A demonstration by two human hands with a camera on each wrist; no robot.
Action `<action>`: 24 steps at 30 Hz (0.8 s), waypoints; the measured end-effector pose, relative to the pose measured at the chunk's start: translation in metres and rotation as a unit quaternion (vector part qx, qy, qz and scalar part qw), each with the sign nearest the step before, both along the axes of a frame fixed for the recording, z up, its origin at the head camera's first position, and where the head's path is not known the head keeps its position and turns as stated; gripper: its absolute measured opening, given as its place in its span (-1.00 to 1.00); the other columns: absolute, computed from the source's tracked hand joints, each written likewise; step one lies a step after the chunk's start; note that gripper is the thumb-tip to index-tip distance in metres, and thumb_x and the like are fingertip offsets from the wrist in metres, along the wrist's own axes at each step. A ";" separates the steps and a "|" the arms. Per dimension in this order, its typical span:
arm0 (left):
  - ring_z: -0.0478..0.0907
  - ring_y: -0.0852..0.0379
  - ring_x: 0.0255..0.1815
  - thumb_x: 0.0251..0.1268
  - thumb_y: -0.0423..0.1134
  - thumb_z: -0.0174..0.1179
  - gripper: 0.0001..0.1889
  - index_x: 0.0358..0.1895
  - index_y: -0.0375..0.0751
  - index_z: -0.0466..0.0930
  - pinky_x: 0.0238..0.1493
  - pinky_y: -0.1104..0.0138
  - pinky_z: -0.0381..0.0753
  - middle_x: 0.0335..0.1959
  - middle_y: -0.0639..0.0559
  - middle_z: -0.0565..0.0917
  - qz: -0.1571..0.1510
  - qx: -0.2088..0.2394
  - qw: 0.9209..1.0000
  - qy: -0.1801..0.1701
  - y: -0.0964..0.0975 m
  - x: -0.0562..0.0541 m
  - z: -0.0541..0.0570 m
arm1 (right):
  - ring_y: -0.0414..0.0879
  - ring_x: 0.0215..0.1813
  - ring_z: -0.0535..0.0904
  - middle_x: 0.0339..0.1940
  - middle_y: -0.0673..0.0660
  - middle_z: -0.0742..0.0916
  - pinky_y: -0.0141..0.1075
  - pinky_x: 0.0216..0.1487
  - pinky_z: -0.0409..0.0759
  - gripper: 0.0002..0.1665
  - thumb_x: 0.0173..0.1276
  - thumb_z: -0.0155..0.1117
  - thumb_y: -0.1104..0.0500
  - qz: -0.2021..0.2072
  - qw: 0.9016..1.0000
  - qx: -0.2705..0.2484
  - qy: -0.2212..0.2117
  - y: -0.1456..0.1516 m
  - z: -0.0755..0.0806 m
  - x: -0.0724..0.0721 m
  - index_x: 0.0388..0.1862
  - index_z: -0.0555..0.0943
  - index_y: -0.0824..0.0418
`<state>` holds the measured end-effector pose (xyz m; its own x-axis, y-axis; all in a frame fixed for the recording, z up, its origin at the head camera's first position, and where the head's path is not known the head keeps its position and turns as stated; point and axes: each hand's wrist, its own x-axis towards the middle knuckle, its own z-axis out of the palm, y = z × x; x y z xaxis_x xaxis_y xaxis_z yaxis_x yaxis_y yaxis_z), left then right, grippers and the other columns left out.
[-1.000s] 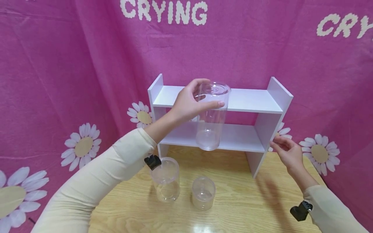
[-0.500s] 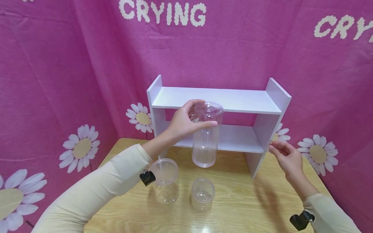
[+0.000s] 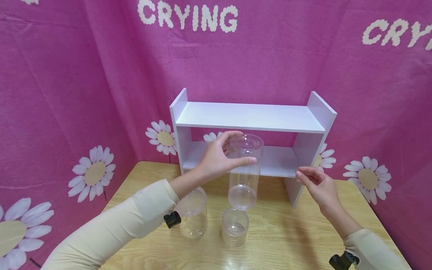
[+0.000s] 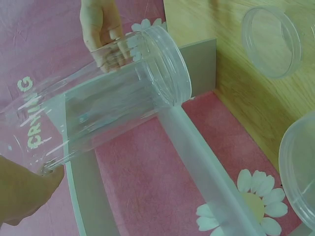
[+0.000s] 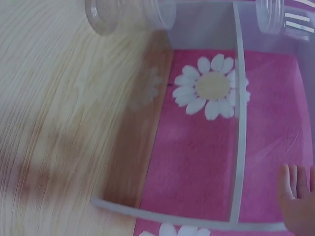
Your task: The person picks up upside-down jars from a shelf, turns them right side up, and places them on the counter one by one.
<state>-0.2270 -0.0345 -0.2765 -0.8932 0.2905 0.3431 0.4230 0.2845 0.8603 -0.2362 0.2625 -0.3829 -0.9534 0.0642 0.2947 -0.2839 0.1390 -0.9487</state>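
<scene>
My left hand (image 3: 217,157) grips a tall clear plastic jar (image 3: 243,183) near its upper end, thumb in front and fingers behind. Concentric rings mark the jar's top face; a ridged rim (image 4: 170,66) shows at its lower end in the left wrist view. The jar hangs upright above the table, before the shelf. A short clear jar (image 3: 235,228) stands just below it. To the left, partly behind my left forearm, is a medium clear jar (image 3: 194,219). My right hand (image 3: 318,185), fingers loosely bent and holding nothing, hovers by the shelf's right side.
A white two-tier shelf (image 3: 249,116) stands at the back of the wooden table (image 3: 276,240). Behind it hangs a pink cloth (image 3: 270,63) with daisies and lettering. Black wrist cameras sit on both sleeves.
My left hand has brought the tall jar down from the level of the shelf's top board towards the table. My right hand has shifted left and slightly down.
</scene>
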 end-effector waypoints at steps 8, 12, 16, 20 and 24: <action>0.47 -0.01 0.33 -0.07 -0.23 0.49 -0.26 0.27 -0.13 0.37 0.43 0.22 0.38 0.26 -0.06 0.50 -0.007 0.021 1.000 0.014 0.006 0.001 -0.003 | -0.43 -0.15 0.64 -0.19 -0.26 0.72 -0.65 -0.10 0.60 -0.71 0.32 0.25 0.31 0.083 0.994 0.049 0.044 -0.021 0.003 0.008 0.03 0.56 0.29; 0.44 -0.01 0.35 -0.06 -0.24 0.48 -0.25 0.28 -0.15 0.35 0.44 0.21 0.37 0.28 -0.06 0.48 -0.010 0.027 0.999 0.016 0.007 0.004 -0.003 | -0.41 -0.06 0.63 -0.09 -0.22 0.70 -0.60 -0.02 0.61 -0.57 0.27 0.25 0.41 0.150 0.986 0.044 0.065 -0.031 0.002 0.010 0.13 0.45 0.42; 0.43 -0.02 0.36 -0.04 -0.25 0.47 -0.24 0.31 -0.16 0.33 0.44 0.17 0.36 0.30 -0.07 0.46 -0.012 0.032 0.999 0.017 0.007 0.005 -0.003 | -0.40 0.00 0.62 -0.02 -0.23 0.67 -0.58 0.05 0.60 -0.44 0.21 0.31 0.43 0.188 0.979 0.053 0.065 -0.038 -0.001 0.009 0.20 0.40 0.41; 0.44 -0.04 0.35 -0.01 -0.26 0.45 -0.24 0.32 -0.17 0.31 0.43 0.16 0.38 0.31 -0.09 0.46 -0.013 0.037 0.999 0.015 0.005 0.005 -0.002 | -0.40 0.06 0.60 0.05 -0.21 0.65 -0.57 0.13 0.56 -0.37 0.17 0.32 0.45 0.223 0.971 0.050 0.071 -0.045 -0.005 0.008 0.24 0.38 0.36; 0.44 -0.06 0.35 -0.01 -0.28 0.44 -0.24 0.33 -0.20 0.30 0.41 0.17 0.40 0.31 -0.12 0.46 -0.015 0.039 0.999 0.017 0.005 0.005 0.000 | -0.42 0.14 0.56 0.11 -0.21 0.62 -0.54 0.20 0.53 -0.30 0.15 0.33 0.46 0.256 0.963 0.037 0.078 -0.052 -0.009 0.006 0.28 0.31 0.43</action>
